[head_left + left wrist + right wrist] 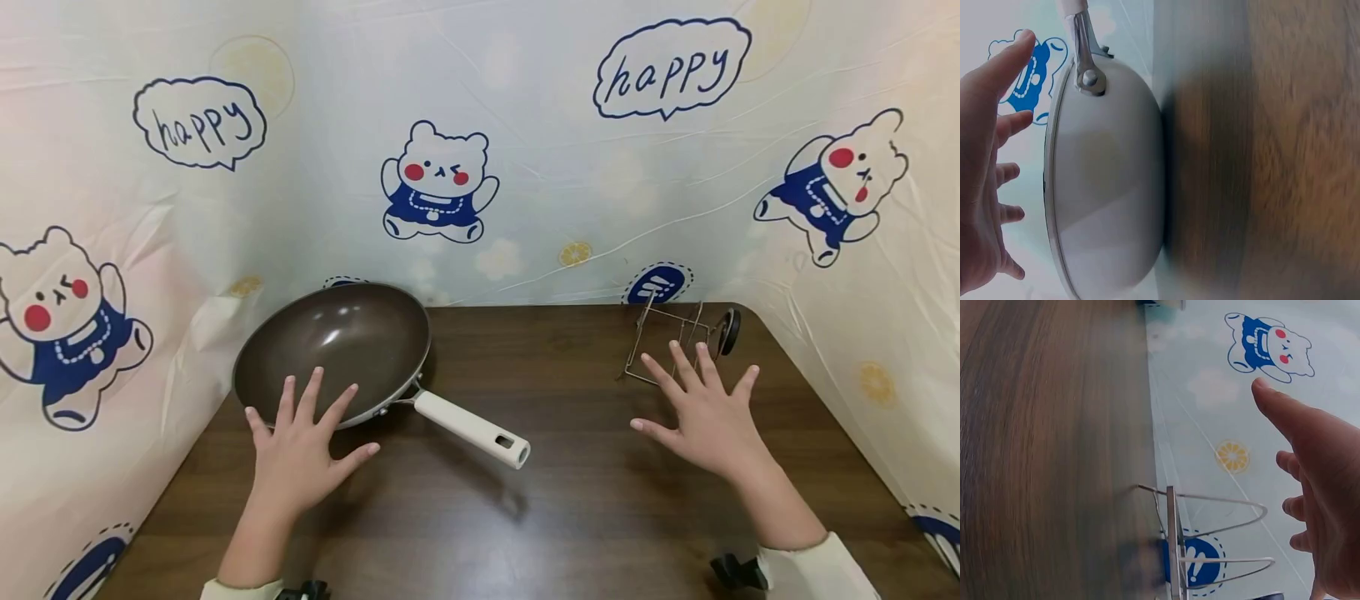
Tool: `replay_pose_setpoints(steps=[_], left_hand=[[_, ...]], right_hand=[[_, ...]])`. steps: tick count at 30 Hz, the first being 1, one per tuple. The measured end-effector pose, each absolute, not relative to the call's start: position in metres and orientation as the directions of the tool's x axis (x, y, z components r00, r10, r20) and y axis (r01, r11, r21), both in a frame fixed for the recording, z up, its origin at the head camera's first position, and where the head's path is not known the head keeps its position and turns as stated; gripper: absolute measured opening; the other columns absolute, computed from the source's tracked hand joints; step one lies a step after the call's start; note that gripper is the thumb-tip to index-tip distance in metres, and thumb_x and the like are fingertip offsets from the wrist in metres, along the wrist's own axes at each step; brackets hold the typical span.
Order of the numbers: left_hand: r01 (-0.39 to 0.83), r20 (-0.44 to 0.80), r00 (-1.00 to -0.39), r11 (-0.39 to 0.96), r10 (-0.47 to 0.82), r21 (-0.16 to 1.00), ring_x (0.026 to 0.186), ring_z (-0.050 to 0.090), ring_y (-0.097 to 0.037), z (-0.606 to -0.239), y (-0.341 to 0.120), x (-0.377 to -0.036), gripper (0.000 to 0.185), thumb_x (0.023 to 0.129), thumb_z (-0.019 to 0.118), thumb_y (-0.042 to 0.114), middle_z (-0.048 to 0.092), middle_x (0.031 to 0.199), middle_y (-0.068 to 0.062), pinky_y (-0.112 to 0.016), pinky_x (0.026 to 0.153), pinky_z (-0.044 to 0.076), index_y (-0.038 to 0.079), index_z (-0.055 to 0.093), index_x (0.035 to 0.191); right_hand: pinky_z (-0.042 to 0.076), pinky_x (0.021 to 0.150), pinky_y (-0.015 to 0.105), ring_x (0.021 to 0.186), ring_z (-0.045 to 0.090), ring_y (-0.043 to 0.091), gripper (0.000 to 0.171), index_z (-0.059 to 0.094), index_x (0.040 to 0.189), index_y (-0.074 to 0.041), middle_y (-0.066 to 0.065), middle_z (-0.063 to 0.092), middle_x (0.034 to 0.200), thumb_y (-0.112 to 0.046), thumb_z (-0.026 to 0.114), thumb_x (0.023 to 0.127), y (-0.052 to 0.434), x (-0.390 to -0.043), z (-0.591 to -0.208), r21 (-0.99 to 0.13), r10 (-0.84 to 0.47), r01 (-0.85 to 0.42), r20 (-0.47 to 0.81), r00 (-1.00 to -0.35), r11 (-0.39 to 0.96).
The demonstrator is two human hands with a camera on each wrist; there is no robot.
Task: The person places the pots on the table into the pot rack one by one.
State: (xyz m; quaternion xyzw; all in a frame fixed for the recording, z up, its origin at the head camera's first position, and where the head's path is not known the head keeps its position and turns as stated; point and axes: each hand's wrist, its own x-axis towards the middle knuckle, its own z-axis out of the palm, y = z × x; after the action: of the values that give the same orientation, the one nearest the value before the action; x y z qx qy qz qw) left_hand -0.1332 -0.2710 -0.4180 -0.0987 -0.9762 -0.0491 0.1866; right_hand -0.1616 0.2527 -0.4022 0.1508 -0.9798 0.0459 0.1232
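Pan (356, 337) and wire rack (1173, 531) on a wooden table, two spread hands above

The pan sits upright at the left rear of the table, its brown inside facing up and its pale outer wall showing in the left wrist view. Its cream handle (457, 419) reaches toward the near right, joined to the rim by a riveted metal bracket (1090, 78). Well to the right, near the back edge, is the rack, made of thin metal wire with narrow loops; a black round piece (729, 332) shows at its right end.

The left hand (295, 458) is spread wide and holds nothing. In the head view its fingers overlap the pan's near rim, while the left wrist view shows a gap between them. The right hand (714, 423), also wide and holding nothing, is nearest the rack and apart from it, its fingertips overlapping the wire in the head view.

Both forearms end in pale sleeves (817, 568). The brown table (585, 500) shows its grain around everything. Behind it and at both sides hangs a pale cloth (540, 167), printed with bears in blue, citrus slices and bubbles reading "happy".
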Motion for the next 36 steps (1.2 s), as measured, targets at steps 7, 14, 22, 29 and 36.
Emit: replay_pose_setpoints(steps=[7, 14, 22, 29, 36], left_hand=[[0.268, 0.450, -0.873, 0.956, 0.187, 0.121, 0.140, 0.023, -0.043, -0.418, -0.260, -0.138, 0.084, 0.075, 0.068, 0.068, 0.029, 0.155, -0.015, -0.080, 0.096, 0.014, 0.026, 0.047, 0.144], [0.372, 0.567, -0.795, 0.912, 0.215, 0.176, 0.126, 0.039, -0.045, -0.417, -0.249, -0.144, 0.071, 0.074, 0.077, 0.050, 0.043, 0.142, -0.018, -0.072, 0.093, 0.028, 0.016, 0.057, 0.133], [0.458, 0.663, -0.723, 0.854, 0.196, 0.247, 0.109, 0.049, -0.043, -0.415, -0.235, -0.147, 0.049, 0.073, 0.083, 0.024, 0.056, 0.121, -0.019, -0.061, 0.079, 0.039, 0.006, 0.067, 0.115], [0.497, 0.656, -0.738, 0.784, 0.157, 0.372, 0.100, 0.052, -0.034, -0.414, -0.225, -0.144, 0.041, 0.072, 0.084, 0.017, 0.059, 0.110, -0.014, -0.050, 0.082, 0.041, 0.004, 0.069, 0.108], [0.475, 0.611, -0.789, 0.697, 0.067, 0.537, 0.100, 0.057, -0.023, -0.414, -0.217, -0.141, 0.037, 0.072, 0.086, 0.012, 0.061, 0.107, -0.003, -0.033, 0.086, 0.043, 0.006, 0.071, 0.105]], right_hand=[[-0.019, 0.096, 0.074, 0.144, 0.007, 0.047, 0.092, 0.016, 0.157, -0.031, 0.020, 0.015, 0.160, -0.071, 0.057, 0.084, 0.241, -0.170, -0.407, -0.125, -0.323, -0.362, 0.254, -0.911, 0.924], [-0.001, 0.102, 0.077, 0.144, 0.014, 0.045, 0.090, 0.022, 0.156, -0.025, 0.017, 0.016, 0.160, -0.066, 0.060, 0.085, 0.227, -0.177, -0.406, -0.185, -0.382, -0.436, 0.265, -0.885, 0.881], [0.009, 0.108, 0.070, 0.144, 0.018, 0.040, 0.084, 0.032, 0.153, -0.014, 0.013, 0.021, 0.159, -0.055, 0.065, 0.088, 0.210, -0.178, -0.398, -0.337, -0.418, -0.487, 0.258, -0.871, 0.806], [0.012, 0.109, 0.067, 0.144, 0.022, 0.037, 0.081, 0.036, 0.151, -0.012, 0.013, 0.026, 0.158, -0.054, 0.064, 0.088, 0.193, -0.180, -0.395, -0.319, -0.469, -0.532, 0.257, -0.845, 0.784], [0.021, 0.111, 0.061, 0.137, 0.036, 0.036, 0.070, 0.046, 0.143, -0.006, 0.014, 0.040, 0.150, -0.045, 0.068, 0.089, 0.177, -0.181, -0.391, -0.309, -0.507, -0.607, 0.347, -0.789, 0.732]])
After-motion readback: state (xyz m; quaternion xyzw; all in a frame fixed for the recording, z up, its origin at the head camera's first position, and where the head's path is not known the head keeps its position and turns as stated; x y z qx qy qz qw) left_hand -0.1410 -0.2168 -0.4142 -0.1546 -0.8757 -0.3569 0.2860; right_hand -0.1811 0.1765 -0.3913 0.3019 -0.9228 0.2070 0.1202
